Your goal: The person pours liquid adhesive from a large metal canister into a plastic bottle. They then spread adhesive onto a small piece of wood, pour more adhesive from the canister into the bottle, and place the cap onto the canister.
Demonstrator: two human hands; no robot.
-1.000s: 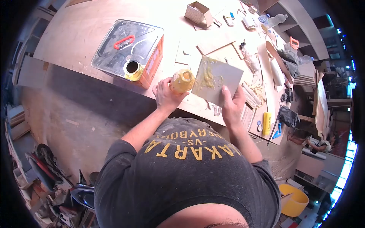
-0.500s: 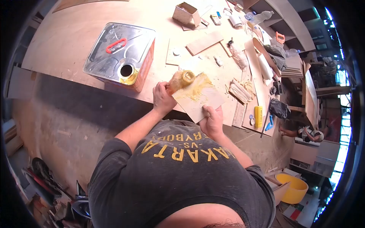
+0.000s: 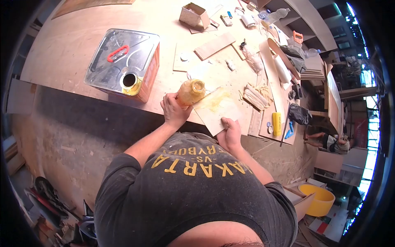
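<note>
My left hand (image 3: 175, 110) is wrapped round a yellow-smeared plastic bottle (image 3: 191, 93), its open mouth tilted up and to the right. My right hand (image 3: 229, 132) pinches the near corner of a thin flat board (image 3: 217, 110), thumb on top. Yellow glue-like smears cover the board's far part, and its left edge lies close beside the bottle. To the left stands a large metal can (image 3: 119, 61) with a red handle and an open round spout (image 3: 131, 81) ringed with yellow.
The wooden table (image 3: 61, 53) carries a cardboard box (image 3: 194, 16), wood strips (image 3: 214, 46), a rag (image 3: 257, 96), a yellow tube (image 3: 277, 124) and an orange-handled saw (image 3: 298, 37). Another person (image 3: 335, 143) is at the far right. A yellow ring-shaped object (image 3: 317, 199) is at the lower right.
The board has moved left and down with my right hand and now lies flatter. The bottle has shifted slightly left and down with my left hand. The whole view has shifted somewhat.
</note>
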